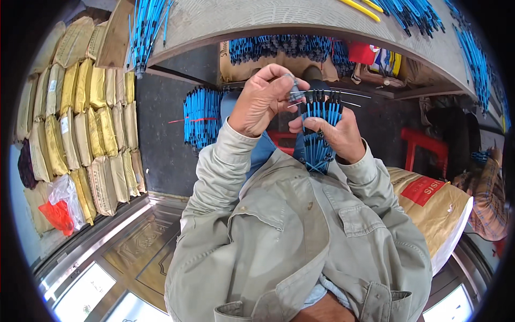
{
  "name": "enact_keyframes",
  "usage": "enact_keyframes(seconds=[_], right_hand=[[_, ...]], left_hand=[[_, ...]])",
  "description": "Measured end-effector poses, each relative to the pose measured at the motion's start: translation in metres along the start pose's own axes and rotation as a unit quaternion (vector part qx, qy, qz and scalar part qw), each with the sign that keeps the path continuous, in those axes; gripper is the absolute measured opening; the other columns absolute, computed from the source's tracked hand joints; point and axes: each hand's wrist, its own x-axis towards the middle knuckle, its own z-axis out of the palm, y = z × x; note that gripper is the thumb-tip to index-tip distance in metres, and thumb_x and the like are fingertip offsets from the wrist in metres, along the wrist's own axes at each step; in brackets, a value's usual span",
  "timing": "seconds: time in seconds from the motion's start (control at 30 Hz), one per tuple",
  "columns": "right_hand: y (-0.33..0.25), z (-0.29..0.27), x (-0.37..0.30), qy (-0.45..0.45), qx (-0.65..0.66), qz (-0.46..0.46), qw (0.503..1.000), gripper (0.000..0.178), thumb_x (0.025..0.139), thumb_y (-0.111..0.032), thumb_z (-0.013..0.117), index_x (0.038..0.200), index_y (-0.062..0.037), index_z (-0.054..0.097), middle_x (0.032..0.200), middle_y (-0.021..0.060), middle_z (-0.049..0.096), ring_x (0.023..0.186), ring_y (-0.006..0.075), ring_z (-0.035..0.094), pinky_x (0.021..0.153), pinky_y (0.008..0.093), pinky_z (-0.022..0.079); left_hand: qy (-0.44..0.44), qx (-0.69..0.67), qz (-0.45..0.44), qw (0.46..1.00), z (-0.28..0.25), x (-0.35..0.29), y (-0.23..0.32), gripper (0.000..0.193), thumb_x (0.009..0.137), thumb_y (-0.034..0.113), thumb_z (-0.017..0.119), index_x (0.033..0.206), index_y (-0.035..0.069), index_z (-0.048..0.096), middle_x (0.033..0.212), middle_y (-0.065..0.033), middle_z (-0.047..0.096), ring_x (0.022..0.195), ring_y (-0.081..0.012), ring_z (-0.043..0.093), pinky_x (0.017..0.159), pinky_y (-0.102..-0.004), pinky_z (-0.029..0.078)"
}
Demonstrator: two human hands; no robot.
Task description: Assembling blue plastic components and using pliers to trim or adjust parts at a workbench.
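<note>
My right hand (343, 134) is closed round a bundle of blue sticks with black tips (319, 145) in front of my chest. The thumb lies across the near side of the sticks. Just left of it, my left hand (260, 102) is raised with thumb and fingers pinched together on a small grey piece (294, 94), whose kind I cannot make out. Several thin pale rods (348, 94) stick out to the right past the black tips. Some of the left fingertips are hidden behind the thumb.
A grey worktop (241, 15) curves across the far side, with more blue sticks (416, 15) on it. Another blue bundle (203, 118) with a red tie stands left of my knees. Wrapped packages (75, 118) are stacked at left. A red stool (424, 145) and another person's plaid sleeve (491, 198) are at right.
</note>
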Motion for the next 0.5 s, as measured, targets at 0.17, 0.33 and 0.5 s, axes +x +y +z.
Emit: enact_keyframes(seconds=[0.17,0.33,0.5], right_hand=[[0.007,-0.002,0.001,0.022,0.017,-0.020,0.999,0.010,0.083,-0.004,0.061,0.086,0.0044,0.065,0.080,0.0107,0.070,0.069,0.0162,0.066,0.065,0.0220,0.052],[0.005,-0.004,0.002,0.023,0.016,-0.012,1.000,0.011,0.084,-0.004,0.060,0.089,0.0053,0.064,0.080,0.0122,0.070,0.069,0.0175,0.067,0.065,0.0227,0.053],[0.005,-0.007,0.002,0.021,-0.014,0.004,1.000,0.025,0.080,-0.003,0.059,0.103,0.0058,0.060,0.083,0.0150,0.069,0.074,0.0228,0.068,0.069,0.0272,0.055]], left_hand=[[-0.004,0.105,0.010,0.994,0.004,-0.006,0.004,0.025,0.087,0.022,0.065,0.100,0.001,0.057,0.094,-0.0134,0.066,0.061,-0.0128,0.060,0.055,-0.0171,0.050],[0.035,0.081,-0.003,0.996,0.012,-0.010,0.007,0.025,0.088,0.021,0.064,0.101,0.001,0.058,0.087,-0.0111,0.067,0.059,-0.0123,0.060,0.056,-0.0179,0.052],[0.086,0.128,-0.001,0.988,0.016,-0.013,0.012,0.026,0.089,0.020,0.063,0.104,0.000,0.058,0.089,-0.0112,0.067,0.062,-0.0118,0.061,0.057,-0.0185,0.053]])
